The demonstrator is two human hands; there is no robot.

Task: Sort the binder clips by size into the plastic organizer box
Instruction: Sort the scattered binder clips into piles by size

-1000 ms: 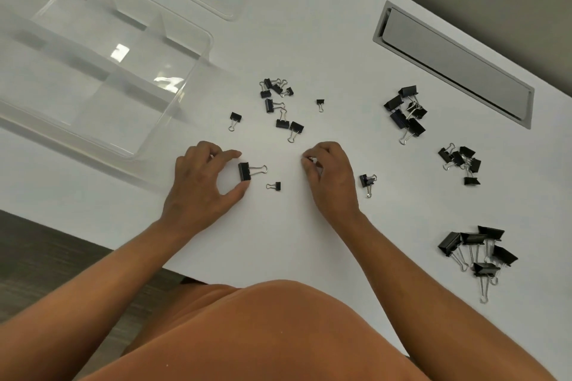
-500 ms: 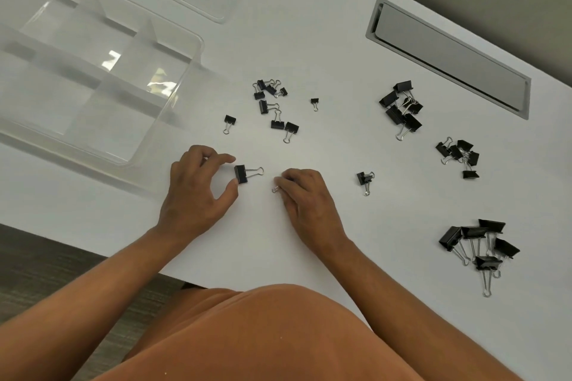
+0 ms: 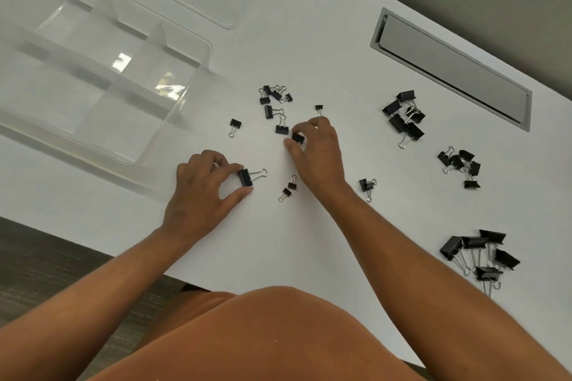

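- Our left hand (image 3: pixel 201 192) pinches a medium black binder clip with wire handles (image 3: pixel 246 178) between thumb and forefinger, low on the white tabletop (image 3: pixel 309 40) near its front edge.
- Our right hand (image 3: pixel 312 148) pinches a small black clip (image 3: pixel 298 138) beside the loose scatter.
- The clear plastic organizer box (image 3: pixel 204 49) sits toward the left edge, apparently empty.
- Risk: similar sizes could get mixed, or a pinched clip could spring loose and skid.
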